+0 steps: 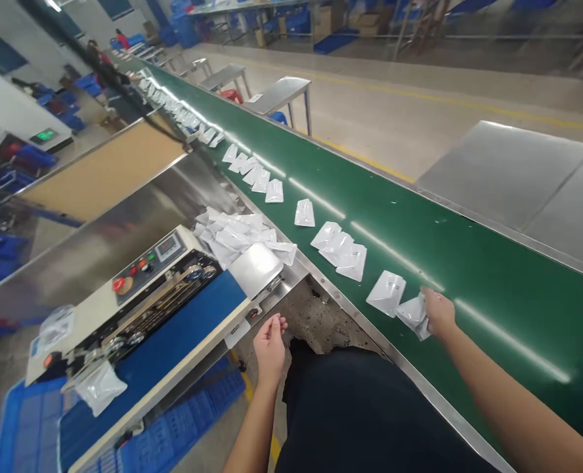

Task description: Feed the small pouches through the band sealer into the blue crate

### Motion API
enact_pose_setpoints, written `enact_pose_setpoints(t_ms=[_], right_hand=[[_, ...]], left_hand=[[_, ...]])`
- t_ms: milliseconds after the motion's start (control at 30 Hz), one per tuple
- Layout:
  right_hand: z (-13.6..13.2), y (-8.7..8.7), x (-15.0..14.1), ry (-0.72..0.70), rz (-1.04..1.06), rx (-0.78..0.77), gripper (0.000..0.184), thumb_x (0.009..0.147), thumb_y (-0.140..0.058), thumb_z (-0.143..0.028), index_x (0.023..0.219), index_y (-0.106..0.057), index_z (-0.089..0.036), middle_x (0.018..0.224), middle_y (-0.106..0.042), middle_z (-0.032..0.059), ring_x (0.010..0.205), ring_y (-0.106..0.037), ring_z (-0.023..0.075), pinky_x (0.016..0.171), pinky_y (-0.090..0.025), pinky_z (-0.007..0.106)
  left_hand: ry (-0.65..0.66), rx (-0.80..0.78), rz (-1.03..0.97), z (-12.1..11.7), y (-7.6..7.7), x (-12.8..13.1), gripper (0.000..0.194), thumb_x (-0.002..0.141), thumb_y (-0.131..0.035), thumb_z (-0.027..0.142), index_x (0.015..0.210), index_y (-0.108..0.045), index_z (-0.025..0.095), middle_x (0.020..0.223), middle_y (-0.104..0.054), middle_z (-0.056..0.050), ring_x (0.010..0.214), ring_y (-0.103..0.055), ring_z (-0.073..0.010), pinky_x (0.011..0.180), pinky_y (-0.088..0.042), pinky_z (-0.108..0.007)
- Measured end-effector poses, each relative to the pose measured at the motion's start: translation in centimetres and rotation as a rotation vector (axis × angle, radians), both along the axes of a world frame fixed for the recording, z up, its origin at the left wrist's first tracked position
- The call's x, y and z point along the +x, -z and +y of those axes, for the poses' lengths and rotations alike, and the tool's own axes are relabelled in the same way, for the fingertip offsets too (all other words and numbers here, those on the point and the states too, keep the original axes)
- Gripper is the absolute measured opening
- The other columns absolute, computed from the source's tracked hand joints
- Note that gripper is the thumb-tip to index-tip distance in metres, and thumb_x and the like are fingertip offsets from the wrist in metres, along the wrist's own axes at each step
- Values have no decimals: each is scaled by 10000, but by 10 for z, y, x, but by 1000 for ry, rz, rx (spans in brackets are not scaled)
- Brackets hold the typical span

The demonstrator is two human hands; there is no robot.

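My right hand (pixel 438 313) is closed on a white pouch (pixel 413 315) over the green conveyor belt (pixel 508 295). Just left of it, another flat white pouch (pixel 387 293) lies on the belt. Further up the belt come a small overlapping group of pouches (pixel 351 261) and a single pouch (pixel 304 213). My left hand (pixel 270 338) hovers over the gap between belt and machine, fingers curled together, with nothing visible in them. Beside that hand stands a band sealing machine (pixel 146 263) with a blue belt (pixel 173 358). One white pouch (pixel 100 387) sticks out at its near left end.
A heap of white pouches (pixel 237 233) lies on the metal ledge behind the sealer. Blue crates (pixel 193 420) stand below it. Metal tables (pixel 518 177) line the belt's far side. A row of pouches runs up the belt toward people (pixel 105 59) at the far end.
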State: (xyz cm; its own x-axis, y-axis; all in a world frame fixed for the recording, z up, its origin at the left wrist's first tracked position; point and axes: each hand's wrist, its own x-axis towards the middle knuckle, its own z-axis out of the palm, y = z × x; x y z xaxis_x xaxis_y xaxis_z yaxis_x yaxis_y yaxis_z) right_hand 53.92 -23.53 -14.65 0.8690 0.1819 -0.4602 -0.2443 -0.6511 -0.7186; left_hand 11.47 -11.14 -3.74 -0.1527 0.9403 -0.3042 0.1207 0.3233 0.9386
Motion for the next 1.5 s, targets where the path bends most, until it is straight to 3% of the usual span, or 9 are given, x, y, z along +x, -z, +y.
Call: enact_pose_setpoints(t_ms=[200, 400, 500, 600, 700, 833, 967, 1200, 1500], right_hand=[[42, -35, -34, -208, 11, -251, 317, 687, -843, -428, 854, -805, -161, 631, -672, 77, 614, -636, 257, 563, -471, 351], [105, -142, -134, -765, -101, 117, 524, 787, -781, -654, 961, -806, -161, 427, -449, -56, 416, -398, 145, 464, -330, 288], [155, -188, -204, -1018, -92, 302, 492, 816, -779, -670, 884, -781, -183, 545, -577, -15, 494, -462, 141, 506, -382, 280], [198, -212, -264, -1216, -37, 423, 487, 818, -794, -679, 816, -766, -193, 664, -677, 21, 603, -569, 170, 589, -467, 285], [225, -216, -303, -1273, 9, 452, 477, 828, -792, -669, 899, -815, -198, 804, -771, 51, 728, -679, 216, 704, -547, 308], [245, -207, -329, -1296, 38, 411, 485, 843, -792, -629, 1074, -862, -208, 1065, -839, 96, 950, -760, 294, 855, -595, 356], [267, -196, -337, -1326, 71, 314, 388, 812, -836, -580, 940, -844, -214, 820, -810, 54, 801, -743, 273, 731, -592, 333], [336, -179, -344, -944, 512, 33, 207, 736, -889, -296, 785, -719, -189, 686, -747, 68, 640, -715, 233, 582, -576, 309], [360, -181, -385, -1117, 507, 80, 318, 652, -955, -401, 746, -705, -229, 716, -769, 57, 682, -725, 251, 583, -576, 324]], left_hand=[[-15, 22, -25, -10, 1, -17, 542, 884, -796, 646, 1084, -845, 144, 1008, -839, -155, 896, -806, -274, 884, -662, -442], [195, 211, 54, 15, -23, -22, 419, 1004, -693, 544, 1205, -828, 202, 1212, -816, -154, 1112, -778, -307, 1034, -610, -467], [254, 338, 70, 48, -42, -27, 446, 1011, -691, 512, 1335, -784, 220, 1386, -756, -143, 1272, -707, -319, 1143, -533, -466], [283, 356, 12, 83, -56, -46, 429, 1052, -618, 534, 1203, -826, 190, 1133, -811, -111, 1030, -732, -273, 960, -572, -377], [212, 301, -81, 109, -60, -73, 515, 1038, -601, 612, 941, -834, 162, 787, -728, -50, 713, -614, -187, 691, -494, -282], [129, 249, -145, 121, -56, -101, 539, 1006, -633, 628, 808, -807, 157, 705, -667, -36, 621, -518, -152, 604, -413, -259], [67, 213, -114, 131, -43, -111, 494, 979, -671, 569, 732, -797, 160, 667, -665, -29, 645, -553, -169, 633, -447, -265], [-238, -121, -305, 178, -10, -109, 422, 724, -912, 530, 828, -854, 125, 724, -770, -93, 752, -730, -269, 747, -596, -382], [-354, -116, -314, 176, -5, -157, 528, 728, -906, 595, 910, -867, 101, 816, -820, -131, 800, -778, -294, 770, -617, -409]])
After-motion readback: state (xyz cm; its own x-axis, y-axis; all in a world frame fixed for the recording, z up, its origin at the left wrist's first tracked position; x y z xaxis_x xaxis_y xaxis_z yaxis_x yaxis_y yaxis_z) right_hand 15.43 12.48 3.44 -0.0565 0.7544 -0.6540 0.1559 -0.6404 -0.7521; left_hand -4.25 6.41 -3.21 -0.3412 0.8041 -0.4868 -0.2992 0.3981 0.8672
